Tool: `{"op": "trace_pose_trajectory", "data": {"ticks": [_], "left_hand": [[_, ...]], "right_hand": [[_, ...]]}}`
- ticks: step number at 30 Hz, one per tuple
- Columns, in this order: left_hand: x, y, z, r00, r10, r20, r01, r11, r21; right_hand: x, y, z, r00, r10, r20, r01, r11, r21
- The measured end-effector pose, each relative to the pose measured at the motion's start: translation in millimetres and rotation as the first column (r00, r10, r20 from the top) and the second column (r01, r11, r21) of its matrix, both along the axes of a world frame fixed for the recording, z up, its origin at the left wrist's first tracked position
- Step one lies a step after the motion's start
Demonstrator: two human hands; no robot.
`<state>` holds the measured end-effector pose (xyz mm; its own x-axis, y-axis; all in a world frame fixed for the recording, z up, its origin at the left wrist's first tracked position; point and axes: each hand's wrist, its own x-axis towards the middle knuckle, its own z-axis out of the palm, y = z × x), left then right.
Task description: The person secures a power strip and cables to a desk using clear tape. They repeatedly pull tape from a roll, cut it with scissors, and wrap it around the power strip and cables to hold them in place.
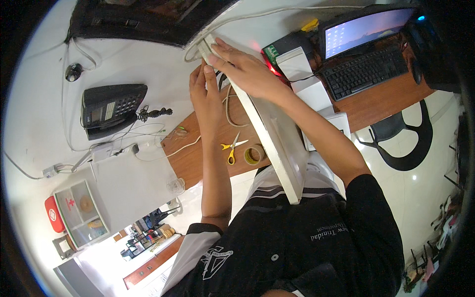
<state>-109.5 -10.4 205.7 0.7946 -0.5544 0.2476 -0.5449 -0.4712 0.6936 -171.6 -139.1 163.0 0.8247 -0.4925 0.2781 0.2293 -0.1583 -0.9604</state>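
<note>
A white upright panel (267, 141), seen along its narrow edge, runs from the wall toward my torso. My right hand (242, 69) lies across the panel's far end by the wall, its fingers stretched out over the edge and touching it. On the left side of that end, my left hand (205, 91) is raised with its fingers drawn together in a pinch. Whatever sits between those fingertips is hidden. Below them on the brown desk (193, 121) lie yellow-handled scissors (232, 148) and a roll of tape (254, 154). A pale cable (228, 106) loops beside the panel.
A black desk phone (111, 109) hangs at left, with thin wires below it. Right of the panel are a monitor (366, 32), a keyboard (365, 72) and a white box-like device (329, 126). A black chair (401, 136) stands at right. A first-aid cabinet (81, 213) is lower left.
</note>
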Motion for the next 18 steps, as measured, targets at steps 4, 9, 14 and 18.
{"op": "trace_pose_trajectory", "data": {"ticks": [4, 9, 14, 18], "left_hand": [[-1.9, -0.6, -6.3, 0.999, 0.018, 0.049, -0.018, 1.000, 0.000], [0.1, -7.2, -4.6, 1.000, 0.009, -0.027, -0.011, 0.997, -0.076], [36.0, 7.6, -1.8, 0.986, 0.002, -0.168, -0.032, 0.984, -0.176], [47.8, -12.4, 11.1, 0.991, 0.122, -0.053, -0.124, 0.992, -0.035]], "right_hand": [[4.7, -9.3, 15.0, 0.986, 0.045, -0.161, -0.036, 0.998, 0.061], [13.3, -15.3, 7.8, 0.991, -0.018, -0.134, 0.012, 0.999, -0.044], [1.5, -12.9, 11.4, 0.950, 0.061, -0.305, -0.091, 0.992, -0.086], [12.5, -31.9, 6.8, 0.973, 0.073, -0.221, -0.065, 0.997, 0.045]]}}
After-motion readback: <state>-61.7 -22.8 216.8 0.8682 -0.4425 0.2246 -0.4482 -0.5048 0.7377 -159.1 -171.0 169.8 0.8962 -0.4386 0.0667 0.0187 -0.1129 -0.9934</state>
